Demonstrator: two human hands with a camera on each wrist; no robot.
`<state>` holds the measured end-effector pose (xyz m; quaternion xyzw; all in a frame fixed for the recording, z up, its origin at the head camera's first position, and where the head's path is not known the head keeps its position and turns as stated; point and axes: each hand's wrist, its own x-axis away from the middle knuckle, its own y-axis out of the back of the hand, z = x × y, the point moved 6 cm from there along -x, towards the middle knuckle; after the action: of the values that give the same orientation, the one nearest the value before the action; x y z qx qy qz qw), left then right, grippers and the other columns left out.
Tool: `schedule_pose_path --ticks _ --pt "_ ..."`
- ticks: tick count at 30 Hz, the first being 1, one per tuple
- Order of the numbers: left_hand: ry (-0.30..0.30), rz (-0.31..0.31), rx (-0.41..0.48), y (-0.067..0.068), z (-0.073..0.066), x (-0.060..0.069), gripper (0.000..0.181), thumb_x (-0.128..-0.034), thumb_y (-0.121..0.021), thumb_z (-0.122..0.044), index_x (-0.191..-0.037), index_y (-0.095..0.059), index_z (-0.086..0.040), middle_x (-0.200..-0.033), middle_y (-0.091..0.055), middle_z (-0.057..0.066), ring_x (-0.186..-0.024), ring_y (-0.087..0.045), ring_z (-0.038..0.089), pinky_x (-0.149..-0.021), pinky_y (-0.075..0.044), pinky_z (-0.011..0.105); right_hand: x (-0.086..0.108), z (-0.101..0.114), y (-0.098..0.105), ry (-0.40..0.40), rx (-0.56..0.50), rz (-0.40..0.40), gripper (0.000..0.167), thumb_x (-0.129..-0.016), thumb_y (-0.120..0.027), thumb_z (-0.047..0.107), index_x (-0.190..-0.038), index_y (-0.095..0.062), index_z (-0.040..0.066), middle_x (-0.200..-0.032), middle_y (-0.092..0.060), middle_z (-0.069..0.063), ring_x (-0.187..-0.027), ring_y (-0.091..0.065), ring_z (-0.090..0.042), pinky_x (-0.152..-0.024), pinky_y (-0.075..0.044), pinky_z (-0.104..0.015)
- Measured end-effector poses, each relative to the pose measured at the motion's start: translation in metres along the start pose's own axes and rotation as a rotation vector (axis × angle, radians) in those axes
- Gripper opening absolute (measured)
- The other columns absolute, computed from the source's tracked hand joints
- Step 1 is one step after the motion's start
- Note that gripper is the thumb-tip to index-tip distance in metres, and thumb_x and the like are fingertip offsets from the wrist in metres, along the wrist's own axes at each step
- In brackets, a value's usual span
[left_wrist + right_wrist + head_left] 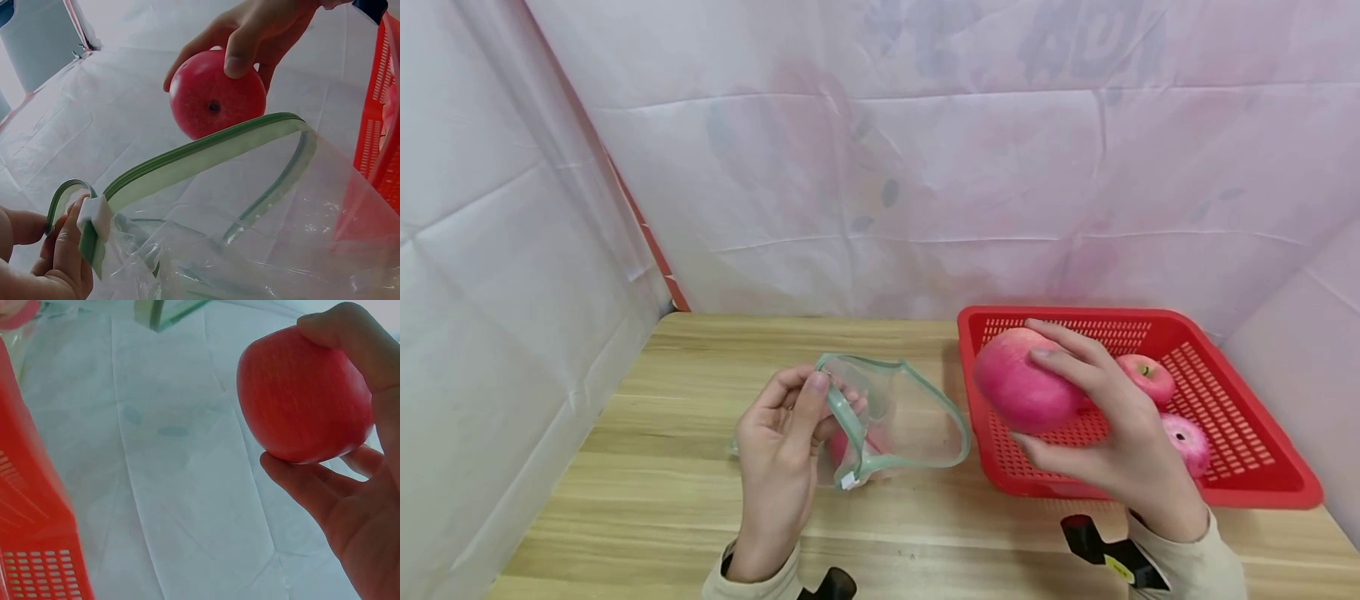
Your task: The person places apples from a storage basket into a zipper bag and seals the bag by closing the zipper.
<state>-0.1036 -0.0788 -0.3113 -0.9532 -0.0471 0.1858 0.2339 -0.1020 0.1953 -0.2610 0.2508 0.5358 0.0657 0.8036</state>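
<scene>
My left hand (pixel 786 454) pinches the green-edged rim of a clear zip bag (pixel 917 417) between thumb and fingers. The bag's mouth gapes toward the right, and its white slider (pixel 94 217) sits close to those fingers. A reddish apple (pixel 850 442) shows dimly through the plastic. My right hand (pixel 1108 408) grips a red-pink apple (pixel 1026 381) over the left side of the red basket, thumb on one side and fingers on the other. In the left wrist view this apple (pixel 215 94) appears beyond the bag's rim, apart from it.
The red plastic basket (pixel 1296 479) with mesh walls stands on the right of the wooden table (pixel 647 467). Inside it lie a red apple (pixel 1147 379) and a paler pink one (pixel 1186 442). Pale printed sheeting (pixel 925 183) hangs behind and at both sides.
</scene>
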Motion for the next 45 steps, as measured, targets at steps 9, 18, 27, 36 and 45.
schedule_pose_path --ticks 9,18,27,36,45 --pt "0.000 0.009 0.003 -0.001 0.001 -0.001 0.010 -0.1046 -0.054 -0.002 -0.105 -0.061 0.004 -0.094 -0.070 0.008 -0.084 -0.075 0.018 -0.081 -0.063 0.038 -0.002 -0.002 -0.011 0.003 -0.076 0.001 0.063 -0.088 -0.078 0.035 -0.127 -0.058 -0.010 -0.136 -0.054 -0.033 -0.131 -0.054 -0.026 -0.098 -0.051 -0.014" --pt "0.022 0.007 -0.004 -0.003 0.004 -0.001 0.009 -0.1042 -0.055 -0.002 -0.105 -0.061 0.004 -0.094 -0.069 0.008 -0.085 -0.074 0.018 -0.081 -0.063 0.038 -0.001 -0.002 -0.021 0.042 -0.096 -0.014 0.063 -0.088 -0.080 0.035 -0.126 -0.058 -0.009 -0.139 -0.054 -0.030 -0.133 -0.054 -0.026 -0.103 -0.049 -0.018" --pt "0.054 0.003 -0.034 -0.004 0.006 -0.001 0.009 -0.1039 -0.056 -0.004 -0.105 -0.061 0.004 -0.092 -0.070 0.008 -0.083 -0.075 0.018 -0.080 -0.063 0.038 0.000 -0.001 -0.031 0.054 -0.126 0.026 0.062 -0.088 -0.081 0.033 -0.129 -0.058 -0.007 -0.139 -0.052 -0.033 -0.133 -0.053 -0.028 -0.102 -0.050 -0.018" --pt "0.067 -0.009 -0.037 -0.005 0.008 -0.001 0.008 -0.1035 -0.057 -0.004 -0.105 -0.061 0.003 -0.090 -0.070 0.007 -0.081 -0.075 0.018 -0.079 -0.064 0.038 0.000 0.002 -0.039 0.085 -0.167 0.060 0.061 -0.087 -0.082 0.029 -0.129 -0.057 -0.008 -0.136 -0.052 -0.036 -0.134 -0.052 -0.030 -0.104 -0.050 -0.020" --pt "0.053 -0.003 -0.025 -0.005 0.008 0.000 0.007 -0.1034 -0.057 -0.003 -0.105 -0.061 0.002 -0.091 -0.070 0.007 -0.082 -0.075 0.017 -0.081 -0.063 0.040 0.001 0.005 -0.047 0.082 -0.184 0.142 0.064 -0.086 -0.084 0.029 -0.132 -0.056 -0.007 -0.143 -0.051 -0.029 -0.137 -0.051 -0.027 -0.107 -0.049 -0.021"
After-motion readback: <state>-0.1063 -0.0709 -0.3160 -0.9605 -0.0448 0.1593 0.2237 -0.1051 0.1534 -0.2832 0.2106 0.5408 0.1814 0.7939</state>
